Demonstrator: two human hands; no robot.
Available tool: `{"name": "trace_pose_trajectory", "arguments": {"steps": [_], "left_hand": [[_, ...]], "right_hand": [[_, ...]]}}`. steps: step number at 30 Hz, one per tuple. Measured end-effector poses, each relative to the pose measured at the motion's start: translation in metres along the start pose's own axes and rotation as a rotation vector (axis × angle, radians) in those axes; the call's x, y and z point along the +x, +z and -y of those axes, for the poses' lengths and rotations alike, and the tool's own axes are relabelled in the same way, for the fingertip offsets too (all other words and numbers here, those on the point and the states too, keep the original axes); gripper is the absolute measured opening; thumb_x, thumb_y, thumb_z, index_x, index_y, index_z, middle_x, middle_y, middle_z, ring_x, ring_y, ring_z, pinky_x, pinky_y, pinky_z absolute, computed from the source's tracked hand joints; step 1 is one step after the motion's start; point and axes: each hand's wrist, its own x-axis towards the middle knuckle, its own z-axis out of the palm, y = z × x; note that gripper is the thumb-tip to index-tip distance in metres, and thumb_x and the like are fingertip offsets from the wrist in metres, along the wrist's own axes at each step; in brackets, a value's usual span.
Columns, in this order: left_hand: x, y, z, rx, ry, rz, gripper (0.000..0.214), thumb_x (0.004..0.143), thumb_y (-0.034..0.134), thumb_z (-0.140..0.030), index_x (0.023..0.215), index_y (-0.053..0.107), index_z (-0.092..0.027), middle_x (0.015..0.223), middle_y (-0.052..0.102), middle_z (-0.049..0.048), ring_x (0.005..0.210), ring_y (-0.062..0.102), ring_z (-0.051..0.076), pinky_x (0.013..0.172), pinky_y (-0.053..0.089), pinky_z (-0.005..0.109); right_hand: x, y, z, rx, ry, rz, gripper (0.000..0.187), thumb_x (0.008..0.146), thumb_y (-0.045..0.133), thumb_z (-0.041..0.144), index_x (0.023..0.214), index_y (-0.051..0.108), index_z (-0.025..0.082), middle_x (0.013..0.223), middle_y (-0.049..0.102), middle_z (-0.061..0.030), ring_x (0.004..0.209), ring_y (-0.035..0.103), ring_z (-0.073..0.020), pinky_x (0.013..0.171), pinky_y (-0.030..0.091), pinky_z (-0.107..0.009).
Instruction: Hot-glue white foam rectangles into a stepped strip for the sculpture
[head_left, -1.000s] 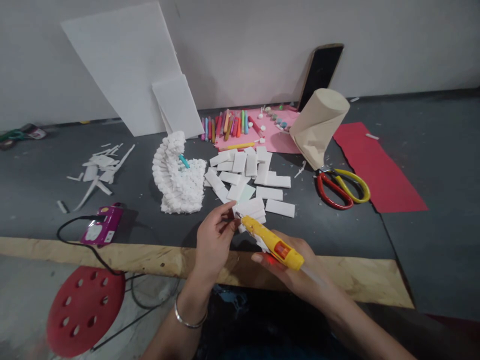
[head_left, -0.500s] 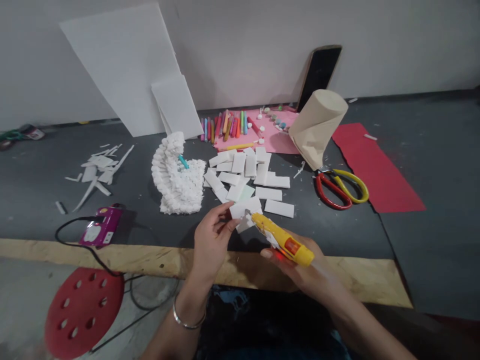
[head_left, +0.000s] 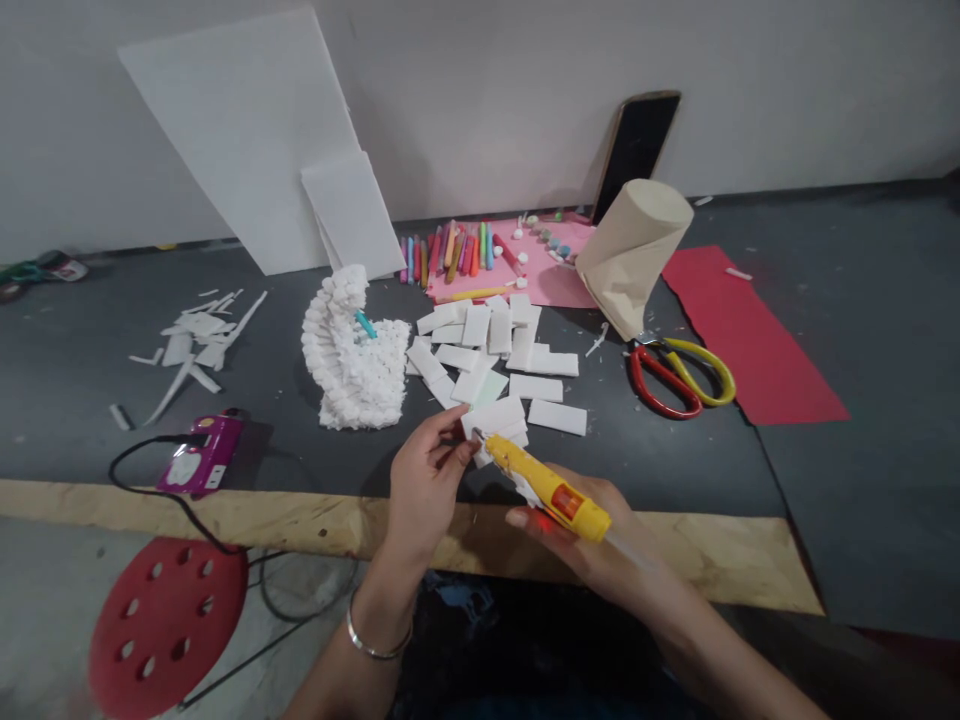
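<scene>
**While one side pinches, the other aims**

While my left hand [head_left: 421, 482] pinches a small batch of flat, white, rectangular foam-like pieces [head_left: 493, 415] between thumb and fingers, my right hand [head_left: 596, 560] grips a yellow plastic glue gun [head_left: 532, 474], the fingers wrapped beneath its body. The trigger is hidden, so I cannot tell whether I am squeezing it. What I'm pinching sits towards the near side of the dark grey counter [head_left: 712, 470], just in front of a scattered pile of loose white rectangles [head_left: 499, 335]; whether it rests on the surface or is lifted, I can't say.

I take the step in hand to be gluing: the gun's tip points at the left end of the top piece, right beside my left thumb. Contact, and any bead of glue, are too small to make out.

As I judge it, the next move calls for a steady pinch, a small even dab, and then a clean withdrawal of the tip, with my thumb kept off the metal, which may be hot. Left of the pile, well within reach, stands a curved, bumpy white model [head_left: 356, 370] with a turquoise stick [head_left: 365, 324] against it.
</scene>
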Motion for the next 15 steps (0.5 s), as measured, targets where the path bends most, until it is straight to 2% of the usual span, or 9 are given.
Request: {"name": "trace_pose_trajectory", "arguments": {"steps": [7,12,15], "left_hand": [[0.002,0.0,-0.002,0.01,0.003,-0.02,0.035,0.078,0.075,-0.032,0.111,0.071,-0.021,0.097,0.074,0.0055,0.087,0.07,0.017,0.077,0.06,0.028],[0.002,-0.003,-0.003,-0.099,-0.016,-0.031,0.037,0.076,0.078,-0.032,0.11,0.07,-0.019,0.096,0.075,0.006,0.09,0.071,0.018,0.077,0.059,0.027],[0.003,-0.003,-0.005,-0.169,-0.04,-0.022,0.037,0.075,0.079,-0.031,0.108,0.069,-0.018,0.096,0.076,0.0066,0.091,0.072,0.019,0.079,0.059,0.027]], "right_hand": [[0.0,-0.008,-0.005,0.035,0.026,-0.096,0.032,0.084,0.065,0.048,0.071,0.052,0.022,0.063,0.053,0.0021,0.055,0.047,-0.0135,0.049,0.038,-0.026],[0.004,-0.012,-0.005,0.208,0.069,-0.27,0.031,0.081,0.067,0.05,0.073,0.055,0.023,0.062,0.056,0.0003,0.054,0.052,-0.0154,0.051,0.045,-0.029],[0.014,-0.009,-0.008,0.265,0.14,-0.397,0.032,0.076,0.069,0.051,0.077,0.054,0.022,0.064,0.058,0.0011,0.049,0.051,-0.0131,0.049,0.046,-0.029]]}}
